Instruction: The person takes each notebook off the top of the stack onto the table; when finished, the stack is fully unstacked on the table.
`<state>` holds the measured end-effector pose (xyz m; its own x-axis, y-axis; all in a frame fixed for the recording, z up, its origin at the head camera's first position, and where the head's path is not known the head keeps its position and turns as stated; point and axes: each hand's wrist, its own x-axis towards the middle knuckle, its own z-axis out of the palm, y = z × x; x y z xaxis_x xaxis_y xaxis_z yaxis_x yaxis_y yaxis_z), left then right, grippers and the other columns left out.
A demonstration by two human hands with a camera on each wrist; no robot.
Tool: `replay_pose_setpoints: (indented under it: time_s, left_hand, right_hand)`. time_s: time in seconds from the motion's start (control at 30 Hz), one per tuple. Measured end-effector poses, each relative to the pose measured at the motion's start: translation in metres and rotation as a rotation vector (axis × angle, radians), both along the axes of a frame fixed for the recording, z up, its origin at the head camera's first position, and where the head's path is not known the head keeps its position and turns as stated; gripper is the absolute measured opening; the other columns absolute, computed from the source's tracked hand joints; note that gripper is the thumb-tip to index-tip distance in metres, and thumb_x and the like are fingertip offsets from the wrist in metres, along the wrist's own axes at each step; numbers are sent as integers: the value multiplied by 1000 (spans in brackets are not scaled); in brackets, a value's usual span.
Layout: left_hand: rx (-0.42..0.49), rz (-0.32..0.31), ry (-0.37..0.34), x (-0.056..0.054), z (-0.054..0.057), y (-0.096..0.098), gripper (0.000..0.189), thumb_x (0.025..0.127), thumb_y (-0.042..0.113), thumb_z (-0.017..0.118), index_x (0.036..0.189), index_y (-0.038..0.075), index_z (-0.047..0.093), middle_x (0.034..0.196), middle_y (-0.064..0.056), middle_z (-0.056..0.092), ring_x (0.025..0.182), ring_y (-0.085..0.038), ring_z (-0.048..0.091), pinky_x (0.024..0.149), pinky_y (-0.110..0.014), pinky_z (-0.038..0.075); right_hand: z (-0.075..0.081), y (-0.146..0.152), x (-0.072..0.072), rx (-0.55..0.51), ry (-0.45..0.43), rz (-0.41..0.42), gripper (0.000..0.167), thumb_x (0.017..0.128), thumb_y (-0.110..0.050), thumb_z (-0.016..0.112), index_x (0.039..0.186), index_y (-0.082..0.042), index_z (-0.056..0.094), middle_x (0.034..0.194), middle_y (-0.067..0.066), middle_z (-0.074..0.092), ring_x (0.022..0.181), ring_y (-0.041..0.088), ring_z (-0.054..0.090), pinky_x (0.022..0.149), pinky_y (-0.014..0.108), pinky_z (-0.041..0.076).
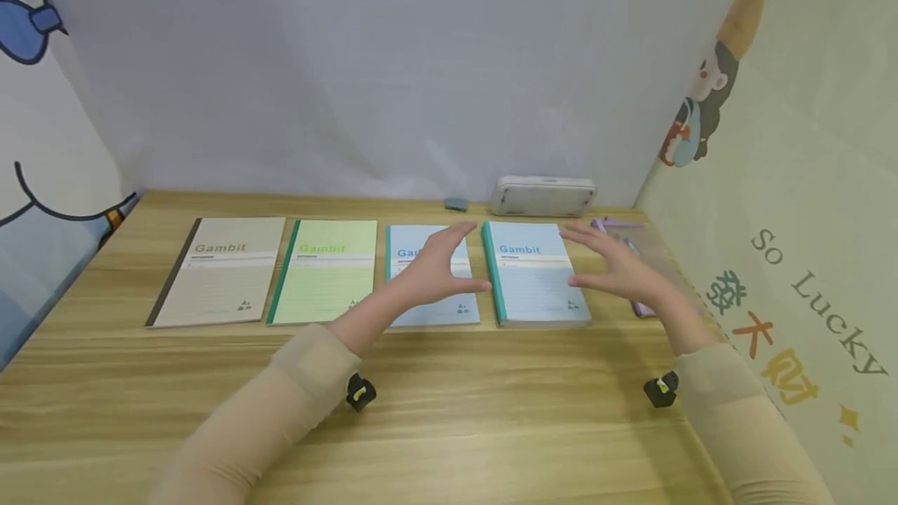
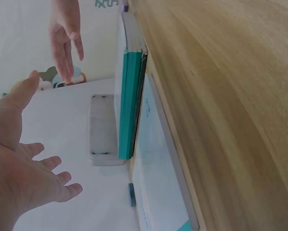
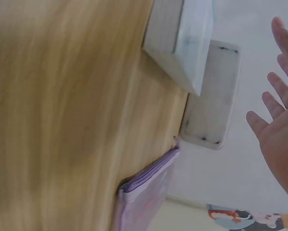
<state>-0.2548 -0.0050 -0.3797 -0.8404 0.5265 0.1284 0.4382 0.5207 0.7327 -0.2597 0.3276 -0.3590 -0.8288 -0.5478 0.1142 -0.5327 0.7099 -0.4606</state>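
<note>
At the fingers, we note that both hands are released: the fingers of the left hand point(image 1: 436, 265) and of the right hand point(image 1: 612, 267) are spread, thumbs apart, touching nothing. Between and below the two sets of fingertips lies the thick blue notebook stack point(image 1: 536, 279), its teal spine toward the left fingers.

We judge the main risk to be a partial grip. If the fingers close too high, only the upper books are clamped and the lower ones can slide out. Unequal pressure from the two hands can skew the layers. In the left wrist view a dark band shows under the teal spines; we cannot tell whether it is another book or shadow.

Below the left fingers lies the single blue notebook point(image 1: 436, 312), just beside the stack; a low approach can catch its edge and turn it. Farther left lie the green notebook point(image 1: 323, 271) and the beige notebook point(image 1: 220, 271). Outboard of the right fingers, the purple-edged pouch point(image 1: 641, 236) lies where a low wrist can drag it. Ahead of the fingertips stands the grey case point(image 1: 543, 198); a forward shove of the stack can strike it.
</note>
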Motion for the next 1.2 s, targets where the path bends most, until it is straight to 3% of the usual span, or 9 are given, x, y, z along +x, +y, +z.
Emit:
replay_pose_setpoints:
  time_s: [0.47, 0.8, 1.2]
  left_hand:
    - [-99, 58, -91, -28, -37, 30, 97, 78, 47, 74, 151, 11, 21, 155, -8, 23, 143, -31, 18, 113, -51, 20]
    - [-238, 73, -98, -40, -49, 40, 96, 77, 55, 70, 148, 7, 27, 153, -12, 29, 142, -31, 21, 114, -47, 18]
    - [-315, 46, -86, -42, -52, 46, 87, 79, 57, 67, 148, 16, 32, 153, -5, 29, 144, -27, 17, 114, -53, 9]
  right_hand:
    - [-37, 22, -10, 18, -107, -109, 84, 81, -32, 74, 147, -5, 30, 153, 20, 22, 138, 46, 19, 104, 67, 20]
    - [-54, 26, -13, -3, -307, -134, 87, 84, -40, 70, 151, -12, 23, 156, 15, 17, 142, 40, 13, 109, 62, 17]
    - [-52, 23, -11, 2, -315, -95, 76, 87, -34, 68, 148, -11, 29, 154, 20, 18, 140, 43, 15, 107, 63, 18]
